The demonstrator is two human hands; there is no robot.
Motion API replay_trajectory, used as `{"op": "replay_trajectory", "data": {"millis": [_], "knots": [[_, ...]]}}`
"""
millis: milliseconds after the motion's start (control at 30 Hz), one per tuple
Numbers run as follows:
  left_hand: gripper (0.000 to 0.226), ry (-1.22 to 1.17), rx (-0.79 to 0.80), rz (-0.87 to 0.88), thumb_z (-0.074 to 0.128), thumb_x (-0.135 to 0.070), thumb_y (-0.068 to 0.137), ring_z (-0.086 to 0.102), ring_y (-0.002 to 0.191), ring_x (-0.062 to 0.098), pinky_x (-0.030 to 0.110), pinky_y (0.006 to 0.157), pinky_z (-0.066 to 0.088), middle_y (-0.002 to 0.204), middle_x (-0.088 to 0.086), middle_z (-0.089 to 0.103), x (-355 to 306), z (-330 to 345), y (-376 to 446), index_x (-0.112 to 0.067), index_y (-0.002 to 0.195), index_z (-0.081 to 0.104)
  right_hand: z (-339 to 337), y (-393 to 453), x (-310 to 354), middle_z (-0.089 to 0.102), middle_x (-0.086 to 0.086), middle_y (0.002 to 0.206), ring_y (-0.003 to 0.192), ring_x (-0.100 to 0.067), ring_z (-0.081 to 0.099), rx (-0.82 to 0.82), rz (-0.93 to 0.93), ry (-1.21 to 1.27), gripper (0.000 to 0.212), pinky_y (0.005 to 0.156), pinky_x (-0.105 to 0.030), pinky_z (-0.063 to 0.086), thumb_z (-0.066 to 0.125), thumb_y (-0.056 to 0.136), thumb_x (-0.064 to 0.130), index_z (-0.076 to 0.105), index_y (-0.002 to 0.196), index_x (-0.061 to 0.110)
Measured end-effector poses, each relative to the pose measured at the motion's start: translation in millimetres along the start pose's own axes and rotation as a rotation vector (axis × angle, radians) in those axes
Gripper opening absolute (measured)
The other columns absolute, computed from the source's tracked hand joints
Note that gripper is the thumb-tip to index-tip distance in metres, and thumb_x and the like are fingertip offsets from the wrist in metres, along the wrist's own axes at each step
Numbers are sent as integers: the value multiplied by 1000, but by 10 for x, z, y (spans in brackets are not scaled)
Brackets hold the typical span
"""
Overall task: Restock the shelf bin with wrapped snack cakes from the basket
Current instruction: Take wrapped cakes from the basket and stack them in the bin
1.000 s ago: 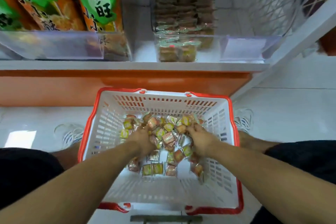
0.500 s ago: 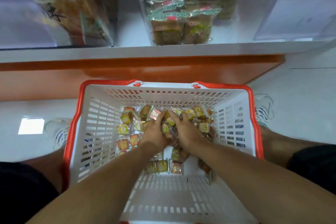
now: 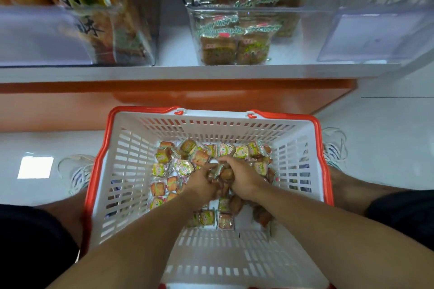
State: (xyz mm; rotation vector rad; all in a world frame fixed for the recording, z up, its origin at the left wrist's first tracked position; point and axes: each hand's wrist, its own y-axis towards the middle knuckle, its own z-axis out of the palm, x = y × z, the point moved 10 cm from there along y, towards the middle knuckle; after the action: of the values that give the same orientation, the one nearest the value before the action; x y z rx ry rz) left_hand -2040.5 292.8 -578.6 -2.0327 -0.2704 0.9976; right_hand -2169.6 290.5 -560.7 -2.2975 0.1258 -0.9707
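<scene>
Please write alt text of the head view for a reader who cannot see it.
Both hands, left hand and right hand, scoop wrapped cakes together in a white basket on the floor. Above, a clear shelf bin holds more cakes.

A white basket (image 3: 131, 171) with a red rim is seen on the floor (image 3: 387, 136) below a white shelf (image 3: 187, 73). Wrapped snack cakes (image 3: 164, 171) are piled at its far end. Both hands are lowered into the pile: the left hand (image 3: 202, 183) and the right hand (image 3: 244, 177) are pressed together, fingers curled round a bunch of cakes. On the shelf, a clear bin (image 3: 293, 37) partly filled with similar cakes is seen, with orange snack bags (image 3: 98, 19) to its left.
</scene>
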Motion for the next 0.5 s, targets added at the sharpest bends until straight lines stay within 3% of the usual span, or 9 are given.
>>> {"op": "replay_trajectory", "data": {"millis": [100, 167, 233, 300, 400, 500], "knots": [[54, -244, 69, -112, 66, 9, 88, 68, 60, 13, 23, 51, 56, 90, 9, 71, 73, 51, -9, -14, 136, 58, 84, 24, 42, 46, -3, 151, 135, -24, 48, 92, -45, -156, 81, 107, -37, 44, 68, 83, -2, 40, 149, 35], [49, -352, 128, -175, 65, 11, 89, 73, 71, 25, 35, 64, 63, 98, 16, 74, 65, 70, -49, -14, 131, 60, 9, 9, 36, 59, -4, 137, 121, -24, 58, 41, -6, -112, 64, 98, -35, 49, 67, 84, 2, 52, 140, 31], [41, -414, 188, -196, 63, 11, 91, 75, 69, 27, 38, 60, 64, 92, 16, 77, -26, 36, -106, -12, 125, 60, -101, -30, 96, 69, -5, 122, 108, -24, 65, 26, 40, -120, 49, 88, -33, 54, 64, 88, 7, 59, 132, 27], [33, -393, 232, -197, 62, 7, 94, 76, 67, 28, 35, 52, 61, 90, 14, 76, -186, -69, -156, -10, 122, 57, -282, -81, 279, 70, -7, 114, 103, -27, 66, 52, 18, -277, 41, 82, -31, 53, 62, 89, 15, 60, 128, 25], [40, -222, 261, -198, 65, -6, 95, 77, 82, 31, 38, 62, 65, 100, 11, 72, -442, -375, -229, -3, 133, 50, -714, -260, 725, 66, -6, 95, 96, -29, 65, 107, -73, -597, 21, 74, -34, 50, 58, 90, 29, 61, 109, 19], [39, -171, 378, -224, 57, -13, 101, 77, 76, 27, 38, 63, 65, 86, 9, 78, -742, -620, -523, 5, 135, 50, -1166, -619, 1257, 68, -6, 90, 89, -29, 65, 196, -150, -792, 27, 70, -32, 50, 61, 87, 34, 66, 105, 15]]}}
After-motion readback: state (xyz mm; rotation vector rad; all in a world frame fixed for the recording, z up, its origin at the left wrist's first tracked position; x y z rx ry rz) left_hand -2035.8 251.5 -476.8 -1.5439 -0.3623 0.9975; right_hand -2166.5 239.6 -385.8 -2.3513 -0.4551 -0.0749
